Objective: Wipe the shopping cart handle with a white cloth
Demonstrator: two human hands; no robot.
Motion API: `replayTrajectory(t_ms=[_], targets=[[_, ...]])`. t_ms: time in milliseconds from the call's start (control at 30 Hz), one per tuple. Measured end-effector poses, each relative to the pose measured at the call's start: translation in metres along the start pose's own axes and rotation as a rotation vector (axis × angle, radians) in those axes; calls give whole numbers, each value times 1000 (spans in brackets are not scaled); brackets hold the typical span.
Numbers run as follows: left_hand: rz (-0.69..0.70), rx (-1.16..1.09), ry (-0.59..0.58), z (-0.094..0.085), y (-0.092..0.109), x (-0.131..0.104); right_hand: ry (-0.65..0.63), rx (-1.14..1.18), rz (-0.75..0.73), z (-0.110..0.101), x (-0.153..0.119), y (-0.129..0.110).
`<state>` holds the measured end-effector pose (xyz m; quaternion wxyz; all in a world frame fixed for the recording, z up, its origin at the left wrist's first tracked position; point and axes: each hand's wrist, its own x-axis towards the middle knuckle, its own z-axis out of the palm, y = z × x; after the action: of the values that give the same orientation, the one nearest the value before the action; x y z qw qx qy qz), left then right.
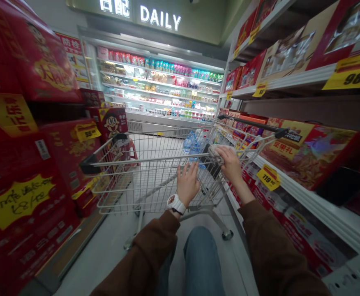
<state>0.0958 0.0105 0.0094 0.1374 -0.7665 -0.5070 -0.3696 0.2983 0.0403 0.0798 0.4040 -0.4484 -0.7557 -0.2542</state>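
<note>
A metal wire shopping cart (155, 185) stands in front of me across the aisle. My right hand (229, 162) is closed on a crumpled greyish cloth (216, 153), which touches the cart's wire rim near its right corner. My left hand (188, 183), with a white watch (176, 204) at the wrist, rests against the wire side below the rim, its fingers apart and nothing seen in it. Black plastic corner pieces (90, 164) sit on the cart's left end.
Red boxes (59, 164) are stacked on the left. Shelves (303, 201) with gift boxes and yellow price tags run along the right, a dark phone-like object (342, 186) on one. Bottled water (192, 144) stands beyond the cart, before a lit refrigerated display (164, 88).
</note>
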Motion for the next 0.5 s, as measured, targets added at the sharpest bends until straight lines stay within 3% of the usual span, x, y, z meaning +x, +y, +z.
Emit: replayTrajectory(t_ms=[133,267,367,500], targets=[[-12,3,14,7,5,0,127,-38,166,5,-4,2],[9,-3,5,6,3,-3,36,-25,30,14,-5,-19],[42,-5,-11,-7,-21,-15,15,-10,16,5,-9,-4],[-90,72,76,-31,-69,-38,118,-5,149,-13,-15,36]])
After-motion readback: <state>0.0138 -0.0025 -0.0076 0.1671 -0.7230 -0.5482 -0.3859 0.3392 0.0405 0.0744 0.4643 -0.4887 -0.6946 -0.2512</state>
